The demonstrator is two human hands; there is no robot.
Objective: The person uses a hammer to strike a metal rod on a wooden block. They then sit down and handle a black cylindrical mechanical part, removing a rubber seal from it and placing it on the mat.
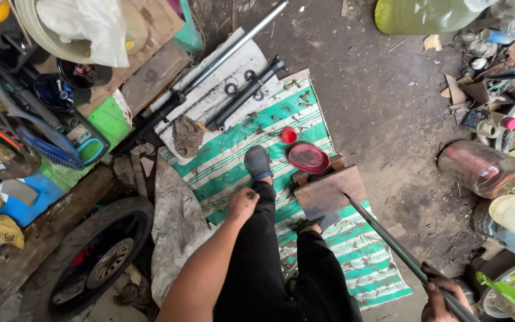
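The metal rod (388, 238) slants onto a wooden block (329, 191), gripped by the right hand (442, 295). The left hand (242, 203), fingers curled closed, rests on the knee.

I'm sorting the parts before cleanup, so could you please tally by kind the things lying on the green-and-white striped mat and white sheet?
Long dark metal fork tubes: 2
Small dark metal rings: 3
Red plastic containers, a shallow oval dish and a small round cup: 2
Brown wooden block: 1
Crumpled brown rag: 1
Total: 9
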